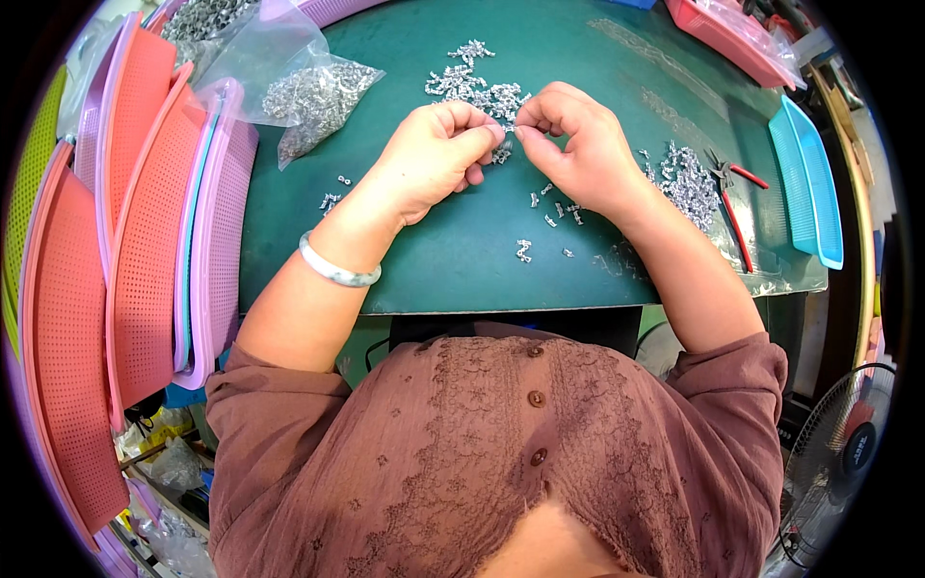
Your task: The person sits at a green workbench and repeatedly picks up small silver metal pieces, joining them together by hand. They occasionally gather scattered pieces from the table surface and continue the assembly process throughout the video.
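Left hand [434, 154] and right hand [586, 149] pinched narrow, upper centre, beside metal parts [472, 89]; can't tell what's held. Best keep pinch light, wrists steady.

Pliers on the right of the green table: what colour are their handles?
The pliers' handles are red, seen best in the head view.

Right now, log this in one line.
left hand: pinched, item unclear | right hand: pinched, item unclear | small metal pieces: heaped beyond hands | red-handled pliers: lying right
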A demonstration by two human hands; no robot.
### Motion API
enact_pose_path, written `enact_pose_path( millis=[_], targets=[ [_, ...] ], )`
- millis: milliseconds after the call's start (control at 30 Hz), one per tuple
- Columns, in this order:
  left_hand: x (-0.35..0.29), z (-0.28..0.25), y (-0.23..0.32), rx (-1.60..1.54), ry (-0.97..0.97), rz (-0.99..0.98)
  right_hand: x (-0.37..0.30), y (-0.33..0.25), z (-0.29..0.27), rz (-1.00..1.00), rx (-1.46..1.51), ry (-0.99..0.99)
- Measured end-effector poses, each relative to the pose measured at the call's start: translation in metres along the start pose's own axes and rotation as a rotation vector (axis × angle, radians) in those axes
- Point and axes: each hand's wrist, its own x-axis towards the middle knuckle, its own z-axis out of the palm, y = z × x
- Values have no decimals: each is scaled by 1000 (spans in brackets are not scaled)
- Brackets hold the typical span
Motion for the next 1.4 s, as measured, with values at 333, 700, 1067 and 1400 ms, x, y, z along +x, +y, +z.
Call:
enact_pose_path(
  millis=[333,700,1067,1400],
  targets=[
    [0,0,0,-24,-27,19,1,0,1,-71,2,12],
    [0,-2,-1,-86,-38,40,-2,2,-5,248,333,-54],
    [-1,-1,-1,-118,-67,75,-2,0,-8,187,323,-124],
    [-2,-2,1,-140,-88,93,-1,-5,-11,148,294,-114]
  ],
)
